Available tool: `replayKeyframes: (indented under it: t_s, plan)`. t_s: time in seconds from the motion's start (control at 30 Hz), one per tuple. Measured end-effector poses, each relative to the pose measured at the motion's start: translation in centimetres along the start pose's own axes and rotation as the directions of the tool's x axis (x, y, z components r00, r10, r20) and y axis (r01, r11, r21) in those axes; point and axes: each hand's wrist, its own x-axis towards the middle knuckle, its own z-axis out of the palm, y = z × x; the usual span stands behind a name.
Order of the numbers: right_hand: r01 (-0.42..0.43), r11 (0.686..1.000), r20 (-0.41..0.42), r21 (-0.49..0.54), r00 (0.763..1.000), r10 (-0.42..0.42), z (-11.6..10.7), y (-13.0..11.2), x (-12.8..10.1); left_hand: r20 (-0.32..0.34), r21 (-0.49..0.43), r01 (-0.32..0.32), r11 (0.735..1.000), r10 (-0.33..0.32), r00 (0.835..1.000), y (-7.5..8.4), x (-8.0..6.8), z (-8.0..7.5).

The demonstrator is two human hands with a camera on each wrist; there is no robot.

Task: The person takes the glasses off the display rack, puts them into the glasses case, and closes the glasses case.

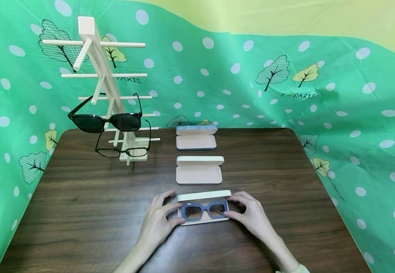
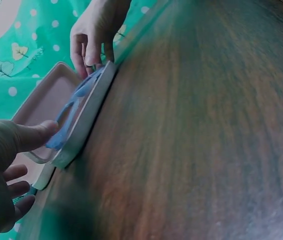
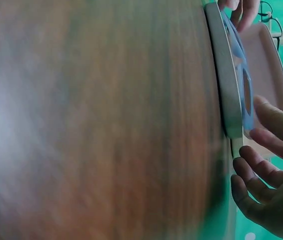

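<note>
Since the blue sunglasses span almost the whole near case, they are steadied from both ends: the left hand pinches them at nine o'clock, the right hand at three, each between thumb and forefinger, the other fingers loosely bent outside, which keeps the lenses uncovered. Facing up, the sunglasses sit in the case's lower half, though whether they touch its floor I cannot tell; the lid leans back at twelve o'clock, leaving the hollow within reach. Straight beyond, toward twelve, the middle case stands open on the desk, its lining showing. At ten o'clock the rack carries a black pair and, lower, a clear pair, hung on pegs probably to spare their lenses. Farther at twelve is the far case, likewise raised-lidded; behind hangs dotted cloth.
</note>
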Motion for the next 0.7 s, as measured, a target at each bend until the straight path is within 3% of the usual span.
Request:
replayKeyframes:
  t_s: [0.2, 0.33, 0.53, 0.7]
  plan:
    - [-0.02, 0.998, -0.047, 0.056, 0.999, 0.023, -0.9, 0.4, 0.5, -0.053, -0.067, 0.062, 0.996, -0.066, 0.996, 0.3, 0.3, -0.7]
    - [-0.061, 0.994, -0.058, 0.087, 0.996, 0.067, -1.5, 0.4, 1.3, -0.045, -0.079, 0.121, 0.99, -0.125, 0.991, 0.4, 0.8, -1.2]
    - [-0.138, 0.988, 0.064, 0.063, 0.989, 0.135, -2.3, 0.1, 2.6, 0.071, -0.056, 0.207, 0.977, -0.203, 0.977, 0.0, 2.0, -1.8]
    - [-0.159, 0.986, 0.176, 0.052, 0.973, 0.148, -2.5, -0.1, 3.5, 0.209, -0.09, 0.287, 0.954, -0.264, 0.942, -0.6, 2.9, -2.1]
